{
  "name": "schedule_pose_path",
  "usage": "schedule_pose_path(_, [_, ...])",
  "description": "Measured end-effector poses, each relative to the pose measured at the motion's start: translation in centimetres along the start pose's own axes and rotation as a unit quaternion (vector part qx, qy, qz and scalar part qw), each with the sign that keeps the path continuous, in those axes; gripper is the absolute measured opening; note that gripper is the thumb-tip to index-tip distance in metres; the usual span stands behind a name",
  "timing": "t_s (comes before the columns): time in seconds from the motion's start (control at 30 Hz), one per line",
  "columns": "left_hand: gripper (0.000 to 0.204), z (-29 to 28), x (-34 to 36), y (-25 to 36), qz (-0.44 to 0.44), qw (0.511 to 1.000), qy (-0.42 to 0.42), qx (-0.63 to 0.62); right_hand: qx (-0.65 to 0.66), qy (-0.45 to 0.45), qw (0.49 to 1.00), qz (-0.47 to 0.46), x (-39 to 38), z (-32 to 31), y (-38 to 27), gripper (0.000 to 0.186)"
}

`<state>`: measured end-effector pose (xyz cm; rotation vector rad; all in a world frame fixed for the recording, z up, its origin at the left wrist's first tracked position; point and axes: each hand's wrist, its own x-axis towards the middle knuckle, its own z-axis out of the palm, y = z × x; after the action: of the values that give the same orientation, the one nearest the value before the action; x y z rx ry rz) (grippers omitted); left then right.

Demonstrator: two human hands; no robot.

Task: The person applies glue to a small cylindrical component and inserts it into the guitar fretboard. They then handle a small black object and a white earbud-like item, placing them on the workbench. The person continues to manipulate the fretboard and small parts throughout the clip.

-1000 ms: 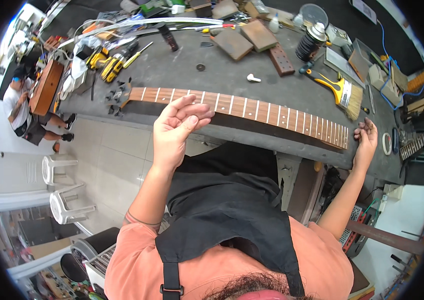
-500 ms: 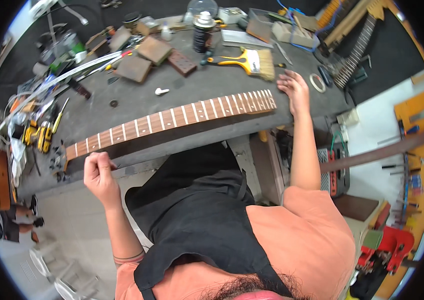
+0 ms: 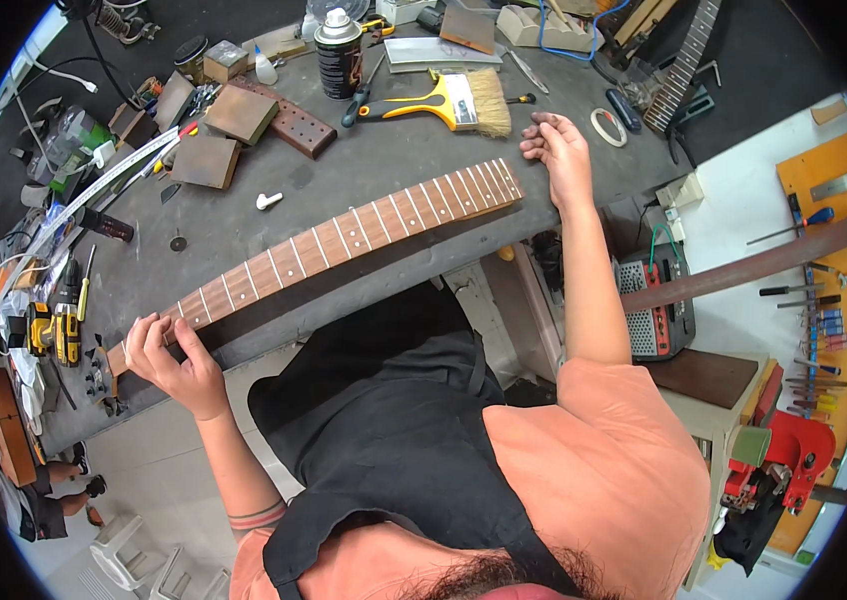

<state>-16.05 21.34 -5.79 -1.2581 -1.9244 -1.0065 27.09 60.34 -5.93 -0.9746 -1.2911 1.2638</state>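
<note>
A guitar neck [image 3: 334, 238] with a brown fretboard, metal frets and pale dots lies slantwise along the near edge of the grey workbench. My left hand [image 3: 176, 360] is closed over its narrow end, fingers across the fretboard near the headstock. Black tuners [image 3: 102, 375] stick out at that headstock, partly tucked behind the neck. Past the wide end, my right hand [image 3: 562, 160] hovers or rests over the bench, apart from the neck. Its fingers are loosely bent and spread, with nothing seen in them. Nearest to it is a wide yellow-and-black paintbrush [image 3: 454, 104].
Behind the neck lie a white earbud [image 3: 269, 200], sanding blocks [image 3: 207, 160], a spray can [image 3: 339, 58] and a tape ring [image 3: 608, 127]. A yellow drill [image 3: 54, 330] and clutter fill the left. Another fretted neck [image 3: 684, 70] lies far right. A red machine [image 3: 794, 455] stands lower right.
My left hand has gone from a closed fist beside the neck to gripping its headstock end. The view has shifted, so the bench things appear further left. My right hand stays past the wide end.
</note>
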Motion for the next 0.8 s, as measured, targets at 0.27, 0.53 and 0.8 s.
schedule_pose_path(0.27, [0.014, 0.1, -0.4, -0.4, -0.044, 0.999, -0.007, 0.019, -0.047, 0.012, 0.999, -0.009, 0.3, 0.5, 0.7, 0.033])
schedule_pose_path(0.53, [0.005, 0.3, 0.8, 0.3, -0.037, 0.997, -0.050, 0.040, -0.046, 0.012, 0.999, 0.002, 0.2, 0.6, 0.4, 0.023])
schedule_pose_path(0.8, [0.019, 0.5, 0.4, -0.7, -0.048, 0.999, -0.021, 0.002, -0.059, 0.036, 0.997, -0.027, 0.7, 0.0, 0.9, 0.024])
